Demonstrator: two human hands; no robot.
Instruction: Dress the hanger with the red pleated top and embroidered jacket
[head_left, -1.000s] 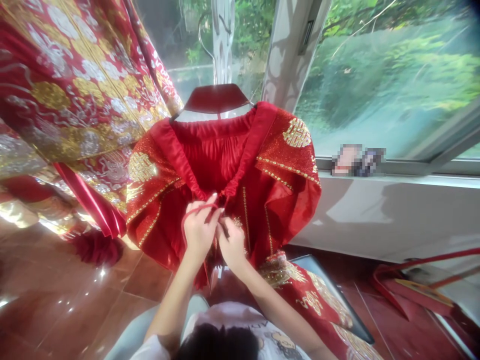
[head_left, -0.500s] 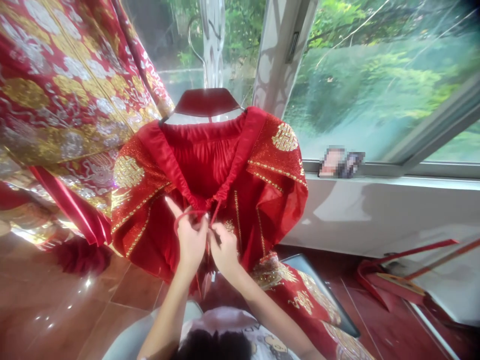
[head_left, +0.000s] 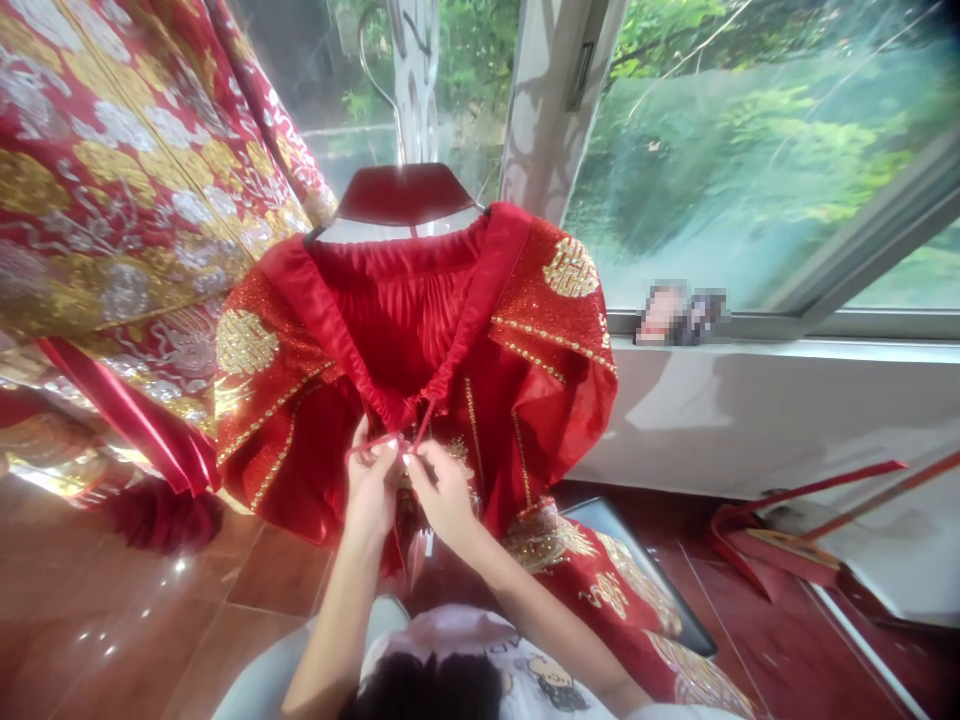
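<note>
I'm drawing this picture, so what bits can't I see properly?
- Head view: whether the red cord is knotted; the left hand and right hand cover part.
- Head view: the rest of the patterned garment, cut off by the top and left edges.
- Head view: what the two things on the windowsill are; pixel blocks cover them.

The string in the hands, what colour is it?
The string is red; the head view shows it best.

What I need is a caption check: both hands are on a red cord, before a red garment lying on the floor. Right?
No: the red garment isn't lying down; the head view shows it hanging from a hanger. The left hand and right hand are on the red cord.
</note>
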